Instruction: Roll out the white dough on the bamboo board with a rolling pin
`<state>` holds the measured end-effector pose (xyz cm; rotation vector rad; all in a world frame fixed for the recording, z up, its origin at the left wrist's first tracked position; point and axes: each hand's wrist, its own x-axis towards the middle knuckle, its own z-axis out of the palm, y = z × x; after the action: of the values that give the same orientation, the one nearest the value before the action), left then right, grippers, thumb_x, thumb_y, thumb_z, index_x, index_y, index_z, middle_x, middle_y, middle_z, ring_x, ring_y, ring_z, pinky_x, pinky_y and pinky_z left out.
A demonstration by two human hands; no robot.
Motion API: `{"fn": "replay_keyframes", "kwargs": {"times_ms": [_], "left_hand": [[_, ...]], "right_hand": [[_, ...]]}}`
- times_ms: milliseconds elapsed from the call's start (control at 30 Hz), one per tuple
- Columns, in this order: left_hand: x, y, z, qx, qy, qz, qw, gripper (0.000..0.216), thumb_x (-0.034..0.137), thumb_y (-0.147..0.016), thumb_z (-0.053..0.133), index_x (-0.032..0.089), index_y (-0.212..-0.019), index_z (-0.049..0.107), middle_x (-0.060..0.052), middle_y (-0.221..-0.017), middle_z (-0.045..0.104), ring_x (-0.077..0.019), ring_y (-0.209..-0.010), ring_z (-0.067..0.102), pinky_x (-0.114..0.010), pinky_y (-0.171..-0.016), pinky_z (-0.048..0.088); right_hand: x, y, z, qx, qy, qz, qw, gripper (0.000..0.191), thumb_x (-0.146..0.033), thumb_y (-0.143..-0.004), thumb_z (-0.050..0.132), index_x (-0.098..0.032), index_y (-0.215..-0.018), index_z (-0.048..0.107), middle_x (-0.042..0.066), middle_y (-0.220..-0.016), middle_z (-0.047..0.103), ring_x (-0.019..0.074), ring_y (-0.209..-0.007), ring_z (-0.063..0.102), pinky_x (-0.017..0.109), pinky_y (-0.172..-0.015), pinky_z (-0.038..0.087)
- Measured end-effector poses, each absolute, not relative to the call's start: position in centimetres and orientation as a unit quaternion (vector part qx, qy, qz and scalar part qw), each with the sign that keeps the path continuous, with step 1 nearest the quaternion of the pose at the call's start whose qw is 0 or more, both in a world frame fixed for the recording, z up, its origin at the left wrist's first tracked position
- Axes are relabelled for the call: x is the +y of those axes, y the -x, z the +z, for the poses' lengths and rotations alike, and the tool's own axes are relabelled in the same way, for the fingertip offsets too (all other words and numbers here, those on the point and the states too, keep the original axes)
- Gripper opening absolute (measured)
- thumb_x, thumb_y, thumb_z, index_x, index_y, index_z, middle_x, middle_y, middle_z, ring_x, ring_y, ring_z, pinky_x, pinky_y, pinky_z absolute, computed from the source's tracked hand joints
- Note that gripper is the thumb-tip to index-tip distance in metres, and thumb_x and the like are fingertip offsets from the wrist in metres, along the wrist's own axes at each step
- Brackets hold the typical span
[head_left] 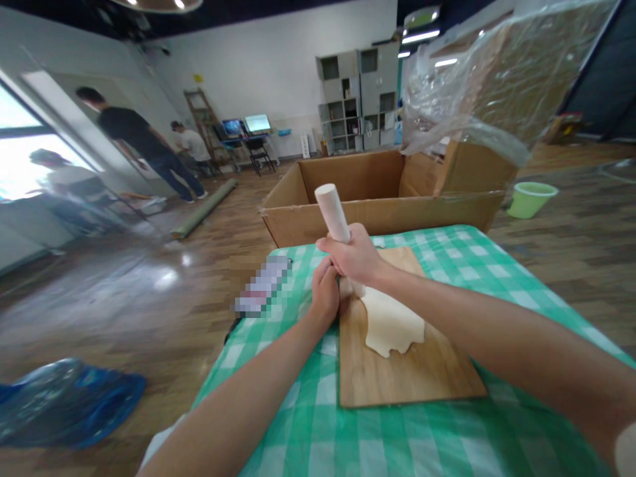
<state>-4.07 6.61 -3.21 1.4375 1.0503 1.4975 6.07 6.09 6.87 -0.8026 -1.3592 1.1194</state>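
My right hand (358, 255) is wrapped round a pale rolling pin (332, 213). The pin stands tilted, its top leaning away to the left and its lower end at the dough's upper edge. Just below, my left hand (326, 291) is closed at the left edge of the wooden board (412, 381); what its fingers hold, if anything, is hidden behind the right hand. A flat sheet of cream dough (395, 324) with a ragged near edge lies on the board. My right forearm crosses above the board and covers part of it.
The board rests on a green checked tablecloth (298, 430), with a blurred-out phone-like device (263, 286) to its left. Beyond the table stands an open cardboard box (382, 218). A green bucket (531, 200) is on the floor at right. Several people are at the far left.
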Motion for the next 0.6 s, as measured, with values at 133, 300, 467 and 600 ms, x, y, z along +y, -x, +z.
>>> {"fn": "replay_keyframes", "kwargs": {"times_ms": [133,300,467,600], "left_hand": [[6.7,4.0,-3.3,0.399,-0.565,0.596,0.408,0.013,0.028,-0.085,0.052,0.02,-0.078,0.061,-0.001,-0.082,0.065,-0.0171,-0.081,0.057,-0.029,-0.073,0.047],[6.4,3.9,-2.8,0.392,-0.562,0.592,0.425,0.012,0.025,-0.084,0.053,0.02,-0.08,0.062,0.0,-0.081,0.065,-0.016,-0.079,0.058,-0.027,-0.072,0.047],[5.9,3.7,-2.8,0.402,-0.557,0.581,0.437,0.011,0.022,-0.083,0.052,0.019,-0.085,0.063,-0.001,-0.082,0.066,-0.016,-0.081,0.061,-0.028,-0.076,0.048],[6.0,3.7,-2.3,0.433,-0.577,0.578,0.381,0.013,0.022,-0.083,0.05,0.02,-0.084,0.063,-0.002,-0.083,0.067,-0.0177,-0.084,0.062,-0.03,-0.079,0.048]], "right_hand": [[5.8,-5.8,6.7,-0.565,0.35,0.473,0.578,0.043,-0.036,-0.076,0.074,-0.025,-0.052,0.041,-0.007,-0.043,0.038,0.0082,-0.039,0.034,0.025,-0.037,0.022],[5.7,-6.7,7.4,-0.546,0.348,0.471,0.598,0.042,-0.033,-0.076,0.073,-0.026,-0.051,0.04,-0.007,-0.042,0.038,0.008,-0.037,0.032,0.025,-0.036,0.023],[6.0,-8.1,8.2,-0.511,0.358,0.476,0.62,0.04,-0.031,-0.075,0.07,-0.026,-0.049,0.041,-0.008,-0.038,0.036,0.0072,-0.032,0.03,0.025,-0.032,0.021],[6.3,-8.9,8.2,-0.51,0.348,0.493,0.613,0.04,-0.03,-0.073,0.071,-0.026,-0.048,0.041,-0.009,-0.038,0.036,0.0065,-0.03,0.029,0.024,-0.031,0.021]]}}
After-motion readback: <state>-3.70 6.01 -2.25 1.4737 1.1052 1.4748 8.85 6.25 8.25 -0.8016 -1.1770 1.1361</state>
